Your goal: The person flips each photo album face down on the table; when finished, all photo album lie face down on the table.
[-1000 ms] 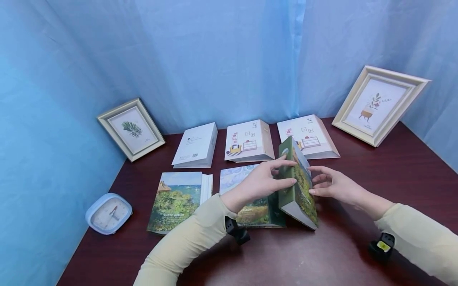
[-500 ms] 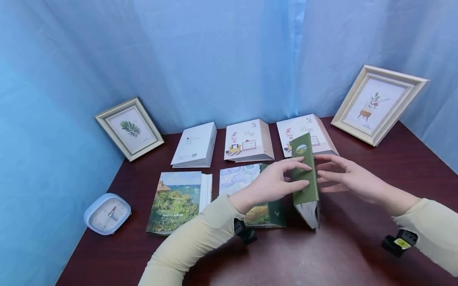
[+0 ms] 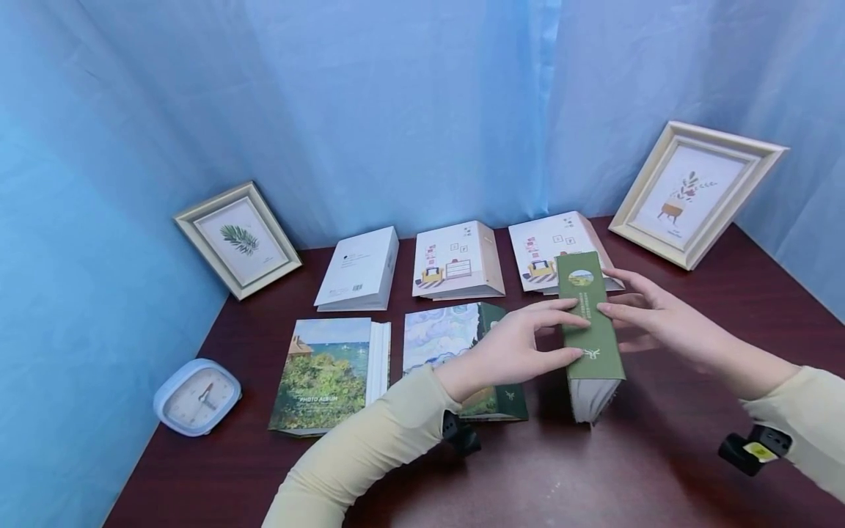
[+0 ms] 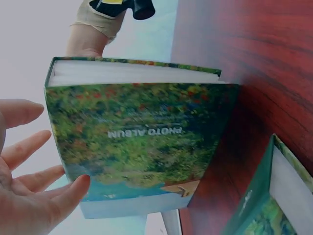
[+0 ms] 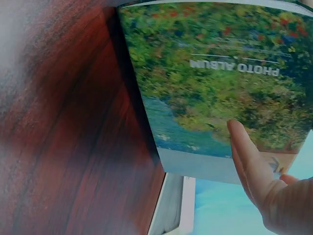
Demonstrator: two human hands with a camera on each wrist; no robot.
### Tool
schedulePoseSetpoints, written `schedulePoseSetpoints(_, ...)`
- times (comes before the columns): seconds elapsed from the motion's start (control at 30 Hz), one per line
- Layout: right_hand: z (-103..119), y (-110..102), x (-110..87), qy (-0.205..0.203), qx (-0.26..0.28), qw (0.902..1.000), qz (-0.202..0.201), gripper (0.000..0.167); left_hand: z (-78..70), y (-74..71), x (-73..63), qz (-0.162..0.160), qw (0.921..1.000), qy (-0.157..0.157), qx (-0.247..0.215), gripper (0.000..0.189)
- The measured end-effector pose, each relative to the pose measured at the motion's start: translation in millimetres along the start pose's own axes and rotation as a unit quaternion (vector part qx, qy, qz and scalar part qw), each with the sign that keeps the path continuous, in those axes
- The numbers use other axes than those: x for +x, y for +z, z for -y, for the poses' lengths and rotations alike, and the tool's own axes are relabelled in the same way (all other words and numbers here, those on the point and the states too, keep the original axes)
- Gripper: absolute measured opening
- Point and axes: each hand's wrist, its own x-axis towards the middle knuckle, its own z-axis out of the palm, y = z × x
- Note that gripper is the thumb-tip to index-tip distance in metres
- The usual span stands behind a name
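Note:
A green photo album (image 3: 590,315) stands on edge on the dark wooden table (image 3: 502,477), spine up, with a painted landscape cover. My left hand (image 3: 521,345) is on its left, fingers spread and fingertips at the spine. In the left wrist view these fingers (image 4: 68,196) are extended beside the cover, one overlapping it. From the right, my right hand (image 3: 660,315) touches the album, thumb over the spine and fingers at the cover. The right wrist view has straight fingers (image 5: 242,147) against the painted cover. The left cover contact is partly hidden.
Two painted photo albums (image 3: 323,381) lie left of the hands, the second, swirl-covered album (image 3: 439,330) partly under the left forearm. Behind lie white-covered albums (image 3: 449,264). Picture frames (image 3: 693,194) stand at both back corners. A blue clock (image 3: 198,396) sits at left.
The album has turned from leaning with its cover visible to upright with the spine facing up, and moved slightly right. Both hands moved right with it; the right thumb is now over the spine.

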Motion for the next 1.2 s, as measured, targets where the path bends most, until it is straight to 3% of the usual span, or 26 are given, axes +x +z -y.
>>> schedulePoseSetpoints(0.23, -5, -4, -2.1, 0.005, 0.007, 1.0, 0.0, 0.071, 4.2, 6.7, 1.3, 0.003, 0.9943, -0.055, -0.091, 0.035)
schedulePoseSetpoints(0.4, -9, -7, -5.5, 0.014, 0.006, 0.9999, 0.003, 0.07, 14.2, 12.1, 1.9, 0.022, 0.9917, -0.063, -0.109, 0.041)
schedulePoseSetpoints(0.67, -12, -7, -14.0, 0.031, -0.007, 0.9992, -0.026, 0.069, 29.4, 22.4, 1.3, 0.077, 0.9955, -0.011, -0.053, 0.065)
schedulePoseSetpoints(0.9, -14, -2, -18.1, 0.038, 0.015, 0.9985, -0.036, 0.071, 32.1, 33.8, 1.7, 0.082, 0.996, 0.024, -0.024, 0.09)
schedulePoseSetpoints(1.03, -17, 1, -18.1, 0.035, 0.035, 0.9981, -0.037, 0.077, 30.9, 38.2, 4.3, 0.084, 0.9957, 0.039, -0.004, 0.092)
schedulePoseSetpoints(1.2, -20, 0, -18.2, 0.019, 0.088, 0.9948, -0.048, 0.079, 30.1, 38.2, 6.6, 0.091, 0.9952, 0.035, 0.013, 0.088)
